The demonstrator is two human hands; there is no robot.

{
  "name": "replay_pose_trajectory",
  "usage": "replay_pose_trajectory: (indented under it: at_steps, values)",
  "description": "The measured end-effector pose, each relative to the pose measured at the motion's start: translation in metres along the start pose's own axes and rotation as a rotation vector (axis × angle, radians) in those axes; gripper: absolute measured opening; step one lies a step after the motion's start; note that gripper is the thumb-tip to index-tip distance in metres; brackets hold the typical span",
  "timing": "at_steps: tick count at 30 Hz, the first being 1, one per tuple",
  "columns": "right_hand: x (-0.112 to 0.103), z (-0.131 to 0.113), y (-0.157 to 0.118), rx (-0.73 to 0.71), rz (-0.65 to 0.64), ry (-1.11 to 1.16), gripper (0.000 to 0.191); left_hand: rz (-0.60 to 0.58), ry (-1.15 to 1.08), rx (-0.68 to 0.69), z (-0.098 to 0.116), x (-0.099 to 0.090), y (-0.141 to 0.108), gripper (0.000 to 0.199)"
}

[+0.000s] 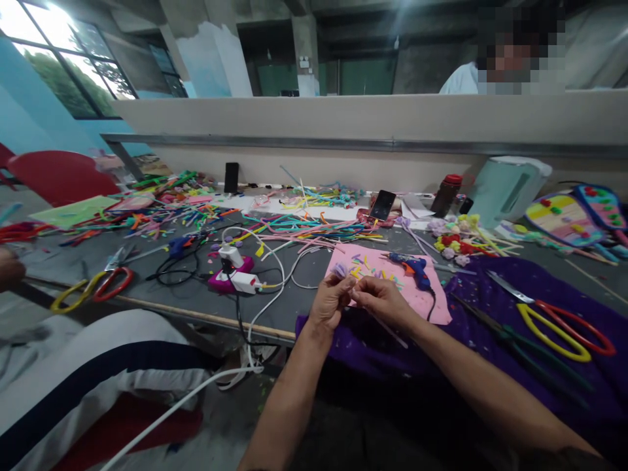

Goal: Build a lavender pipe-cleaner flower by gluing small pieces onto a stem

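Note:
Over the front of a pink sheet [439,304], my two hands meet. My left hand [330,302] is closed, its fingertips pinching a small lilac pipe-cleaner flower [339,269]. Pressed close beside it, my right hand [380,299] pinches at the flower's stem; the exact contact is hidden by the fingers. A thin pale lilac stem [390,329] slants down below my right hand. Short yellow, lilac and green pipe-cleaner bits [366,263] lie on the sheet just beyond. A blue and orange glue gun [417,269] rests on the sheet's right side.
Right, on purple cloth [471,288], lie scissors [554,327] and dark-green-handled pliers [515,340]. Left are a power strip [230,278] with cables and other scissors [101,281]. Pipe cleaners [289,226], finished flowers [456,245] and a phone [383,205] lie behind. Another person's hand [10,269] is far left.

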State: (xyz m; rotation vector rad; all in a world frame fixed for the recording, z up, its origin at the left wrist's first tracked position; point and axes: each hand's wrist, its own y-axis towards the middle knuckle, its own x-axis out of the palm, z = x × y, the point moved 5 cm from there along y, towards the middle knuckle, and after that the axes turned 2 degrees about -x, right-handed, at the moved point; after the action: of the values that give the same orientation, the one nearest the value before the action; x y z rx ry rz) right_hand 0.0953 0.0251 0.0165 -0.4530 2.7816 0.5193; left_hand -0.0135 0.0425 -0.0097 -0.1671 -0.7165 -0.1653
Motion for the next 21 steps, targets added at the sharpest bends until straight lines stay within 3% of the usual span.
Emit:
replay_pose_trajectory:
  at_steps: [7,21]
  values:
    - [-0.007,-0.009,0.003,-0.02,0.03,0.057,0.029,-0.048,0.106,-0.069,-0.002,0.004,-0.001,0.039]
    - [-0.004,0.005,0.004,0.103,0.002,0.077,0.024,-0.039,0.034,0.001,0.003,0.002,0.004,0.028]
